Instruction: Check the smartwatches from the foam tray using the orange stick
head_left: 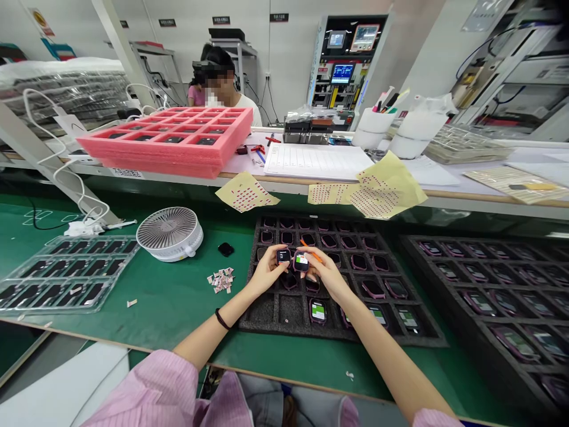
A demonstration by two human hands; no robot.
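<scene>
My left hand grips a small smartwatch with a dark, lit screen. Beside it, my right hand holds a second smartwatch whose screen shows white and green. An orange pen-like stick also sits among the right fingers. Both watches are side by side above a black foam tray, which holds several purple-rimmed watches in its compartments. One watch in the front row, a purple-rimmed watch, has a lit green and white screen. My forearms and hands hide part of the tray.
To the left are a white fan, a loose black watch, a pile of small labels and a clear plastic tray. Another foam tray stands right. On the shelf are pink foam trays; a person sits behind.
</scene>
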